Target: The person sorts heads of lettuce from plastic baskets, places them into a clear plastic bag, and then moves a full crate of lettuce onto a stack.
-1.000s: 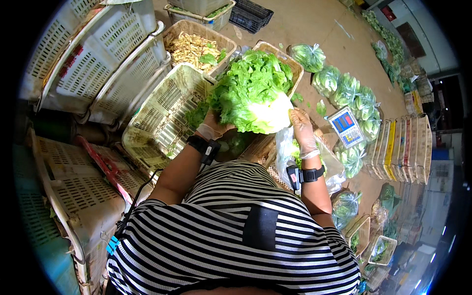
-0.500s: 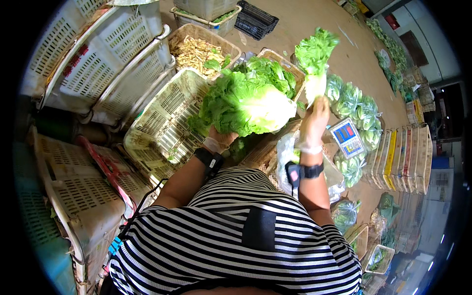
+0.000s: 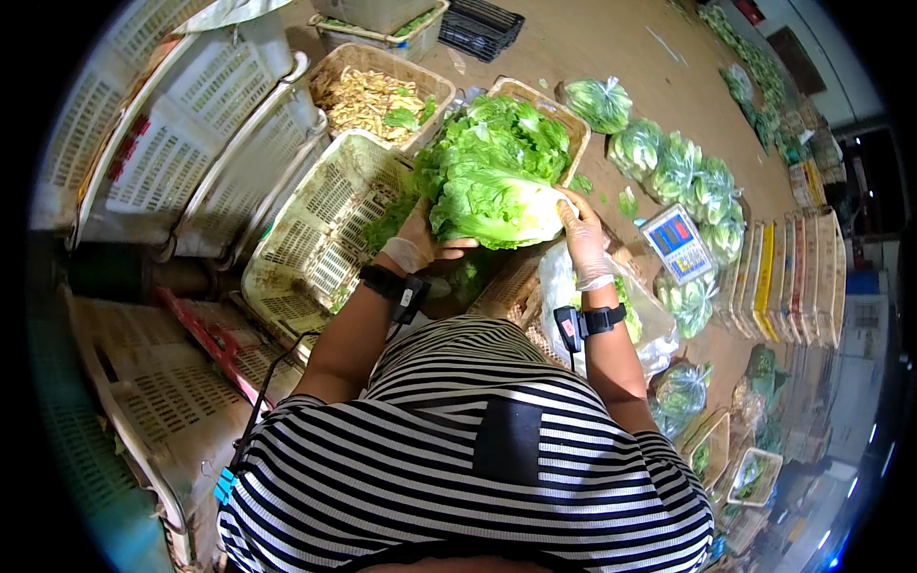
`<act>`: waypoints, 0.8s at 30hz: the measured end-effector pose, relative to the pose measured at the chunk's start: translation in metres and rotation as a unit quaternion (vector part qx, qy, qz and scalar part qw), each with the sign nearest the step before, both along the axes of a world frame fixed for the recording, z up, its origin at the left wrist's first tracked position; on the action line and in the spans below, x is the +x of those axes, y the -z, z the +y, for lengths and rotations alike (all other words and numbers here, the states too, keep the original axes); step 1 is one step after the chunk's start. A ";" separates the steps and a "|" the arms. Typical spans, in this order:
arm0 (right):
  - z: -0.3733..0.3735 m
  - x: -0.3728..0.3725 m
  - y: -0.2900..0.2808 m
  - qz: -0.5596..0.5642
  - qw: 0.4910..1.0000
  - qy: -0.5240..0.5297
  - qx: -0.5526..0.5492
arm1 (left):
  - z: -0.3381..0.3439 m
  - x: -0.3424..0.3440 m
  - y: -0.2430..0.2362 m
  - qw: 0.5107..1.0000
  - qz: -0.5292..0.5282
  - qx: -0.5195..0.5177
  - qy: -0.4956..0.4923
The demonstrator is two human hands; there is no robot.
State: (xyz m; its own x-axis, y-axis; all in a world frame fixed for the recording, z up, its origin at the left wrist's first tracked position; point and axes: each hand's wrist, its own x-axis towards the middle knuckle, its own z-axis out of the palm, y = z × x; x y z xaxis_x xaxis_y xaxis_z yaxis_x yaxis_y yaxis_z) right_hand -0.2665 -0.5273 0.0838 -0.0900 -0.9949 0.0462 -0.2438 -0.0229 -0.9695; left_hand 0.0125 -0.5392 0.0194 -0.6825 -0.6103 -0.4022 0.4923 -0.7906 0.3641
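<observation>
A leafy green lettuce head (image 3: pixel 492 196) lies across both hands. My left hand (image 3: pixel 430 234) cups it from below on the left, fingertips showing beneath the leaves; my right hand (image 3: pixel 583 229) grips its pale base. Both wear clear gloves and wrist straps. More lettuce (image 3: pixel 506 134) fills a crate (image 3: pixel 571 131) behind it. An open plastic bag (image 3: pixel 650 334) with greens inside lies below my right wrist. A grimy cream basket (image 3: pixel 291 229) with loose leaves stands left of my left hand.
A crate (image 3: pixel 334 67) of yellowish pieces stands ahead. Stacked crates (image 3: pixel 191 124) line the left. On the right are bagged vegetables (image 3: pixel 683 167), a scale (image 3: pixel 676 244), and more stacked crates (image 3: pixel 778 282). A black crate (image 3: pixel 478 29) sits at the back.
The single lettuce piece my right hand raised half a second ago is out of that position; that hand has come back left onto the head's base. My left hand has moved slightly upward.
</observation>
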 end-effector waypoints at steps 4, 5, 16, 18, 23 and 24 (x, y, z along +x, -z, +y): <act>0.019 -0.011 -0.003 -0.052 0.998 0.024 0.017 | 0.002 -0.008 0.011 0.980 0.018 -0.084 -0.182; 0.023 -0.012 -0.007 -0.051 0.998 0.031 0.017 | 0.002 -0.016 0.013 0.981 0.019 -0.083 -0.175; 0.047 0.010 -0.045 0.171 0.980 -0.037 -0.100 | 0.023 -0.013 0.024 0.971 0.150 -0.060 -0.175; 0.046 0.014 -0.044 0.133 0.986 -0.041 -0.094 | 0.024 -0.007 0.031 0.962 0.182 -0.095 -0.178; 0.046 0.034 -0.050 0.062 0.990 -0.019 -0.124 | 0.027 0.002 0.030 0.963 0.174 -0.112 -0.172; 0.046 0.037 -0.050 -0.026 0.994 0.016 -0.103 | 0.028 0.001 0.029 0.967 0.135 -0.114 -0.185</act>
State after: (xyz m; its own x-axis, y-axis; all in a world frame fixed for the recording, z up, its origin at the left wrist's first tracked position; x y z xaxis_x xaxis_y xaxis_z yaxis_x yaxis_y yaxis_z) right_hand -0.2297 -0.4817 0.1333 -0.1298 -0.9613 0.2432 -0.1972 -0.2153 -0.9564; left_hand 0.0137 -0.5109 -0.0092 -0.4615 -0.8847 -0.0660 0.8273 -0.4560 0.3280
